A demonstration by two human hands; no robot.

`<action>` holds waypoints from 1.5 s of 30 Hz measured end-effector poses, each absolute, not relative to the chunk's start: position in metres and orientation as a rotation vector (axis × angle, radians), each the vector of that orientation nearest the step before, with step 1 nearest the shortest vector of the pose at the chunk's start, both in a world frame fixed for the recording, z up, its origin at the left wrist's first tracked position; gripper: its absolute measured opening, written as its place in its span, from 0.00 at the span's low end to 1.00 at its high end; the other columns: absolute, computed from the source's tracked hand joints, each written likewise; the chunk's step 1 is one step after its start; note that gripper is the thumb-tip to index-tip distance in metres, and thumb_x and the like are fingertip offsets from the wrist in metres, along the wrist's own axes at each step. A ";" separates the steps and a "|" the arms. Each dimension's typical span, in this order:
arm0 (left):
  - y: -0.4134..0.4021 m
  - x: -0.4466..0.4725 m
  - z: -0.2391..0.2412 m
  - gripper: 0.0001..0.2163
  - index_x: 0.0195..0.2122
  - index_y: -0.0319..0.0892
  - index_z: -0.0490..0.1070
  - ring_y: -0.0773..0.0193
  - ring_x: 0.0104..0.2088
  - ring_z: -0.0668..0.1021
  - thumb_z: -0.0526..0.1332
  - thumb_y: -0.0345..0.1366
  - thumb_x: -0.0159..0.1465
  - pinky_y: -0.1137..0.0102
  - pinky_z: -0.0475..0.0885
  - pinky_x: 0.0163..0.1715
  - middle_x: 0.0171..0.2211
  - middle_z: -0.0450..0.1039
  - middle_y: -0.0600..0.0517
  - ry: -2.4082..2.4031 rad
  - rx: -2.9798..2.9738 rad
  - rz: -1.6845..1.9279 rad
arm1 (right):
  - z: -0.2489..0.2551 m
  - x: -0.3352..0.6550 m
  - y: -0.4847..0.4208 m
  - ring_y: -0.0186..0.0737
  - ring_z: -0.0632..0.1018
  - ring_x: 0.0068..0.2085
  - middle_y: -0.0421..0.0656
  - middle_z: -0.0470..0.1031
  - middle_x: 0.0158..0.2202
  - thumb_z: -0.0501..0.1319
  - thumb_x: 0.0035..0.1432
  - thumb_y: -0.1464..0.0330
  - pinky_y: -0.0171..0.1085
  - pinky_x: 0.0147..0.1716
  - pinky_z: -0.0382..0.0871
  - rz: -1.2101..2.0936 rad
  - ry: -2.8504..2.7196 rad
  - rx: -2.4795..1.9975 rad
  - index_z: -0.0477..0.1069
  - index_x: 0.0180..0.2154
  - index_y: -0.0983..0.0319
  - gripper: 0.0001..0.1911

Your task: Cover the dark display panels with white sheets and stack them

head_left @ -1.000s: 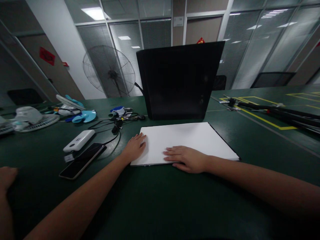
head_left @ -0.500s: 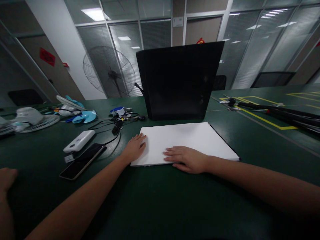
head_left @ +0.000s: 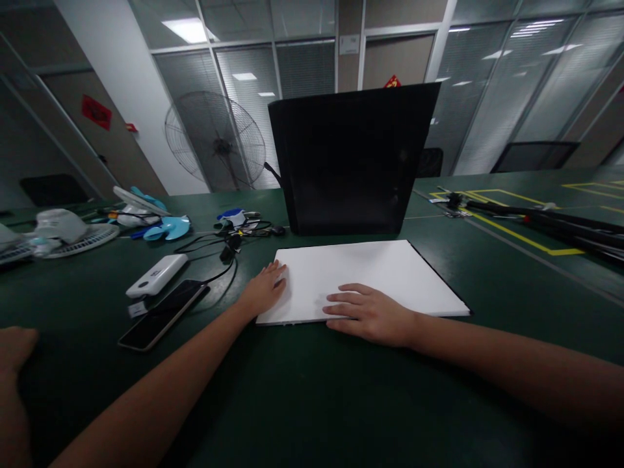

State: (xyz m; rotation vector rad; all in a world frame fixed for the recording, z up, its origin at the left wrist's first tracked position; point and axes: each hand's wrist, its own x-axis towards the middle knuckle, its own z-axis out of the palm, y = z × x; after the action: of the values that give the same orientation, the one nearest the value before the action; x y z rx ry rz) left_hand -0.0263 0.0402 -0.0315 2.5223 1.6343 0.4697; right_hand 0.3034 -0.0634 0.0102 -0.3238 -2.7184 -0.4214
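A flat white rectangular pad or board with a dark right edge lies on the green table. My left hand rests at its left edge, with the fingers stretched out over the white surface and nothing held. Over the pad's near edge is my right hand, palm down with spread fingers. Whether its fingertips touch the surface, I cannot tell. Just behind the pad stands a large black panel, tilted back slightly.
On the left lie a phone with a cable, a white power-bank-like device, tangled cables and small fans. Another person's hand is at the far left. Black rods lie to the right, near yellow tape.
My right hand has shifted slightly right and nearer to me, and its fingers have spread further apart. My left hand stays on the pad's left edge.
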 end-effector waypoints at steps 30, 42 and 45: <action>0.063 -0.056 -0.028 0.28 0.66 0.43 0.70 0.49 0.69 0.70 0.62 0.39 0.64 0.54 0.61 0.71 0.69 0.67 0.48 1.322 2.305 0.892 | 0.052 0.328 -0.048 0.50 0.75 0.61 0.50 0.77 0.57 0.66 0.62 0.74 0.49 0.53 0.78 -0.916 -2.331 -0.139 0.76 0.40 0.64 0.04; 0.049 -0.047 -0.018 0.32 0.64 0.44 0.70 0.47 0.67 0.72 0.66 0.32 0.56 0.50 0.64 0.69 0.66 0.71 0.44 1.216 2.535 0.902 | 0.036 0.339 -0.032 0.38 0.79 0.41 0.45 0.80 0.41 0.64 0.66 0.70 0.38 0.38 0.73 -0.884 -2.286 -0.435 0.76 0.46 0.63 0.07; 0.045 -0.044 -0.018 0.29 0.63 0.43 0.71 0.49 0.65 0.75 0.63 0.31 0.58 0.52 0.67 0.67 0.64 0.73 0.44 1.257 2.532 0.938 | 0.044 0.340 -0.037 0.35 0.77 0.37 0.43 0.79 0.38 0.61 0.67 0.72 0.36 0.34 0.70 -0.888 -2.287 -0.524 0.76 0.44 0.64 0.06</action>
State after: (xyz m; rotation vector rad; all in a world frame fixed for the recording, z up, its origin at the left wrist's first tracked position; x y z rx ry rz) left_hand -0.0440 0.0452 -0.0176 2.5321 1.2568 0.9380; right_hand 0.3399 -0.0368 0.0436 -0.5236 -2.2871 -0.8880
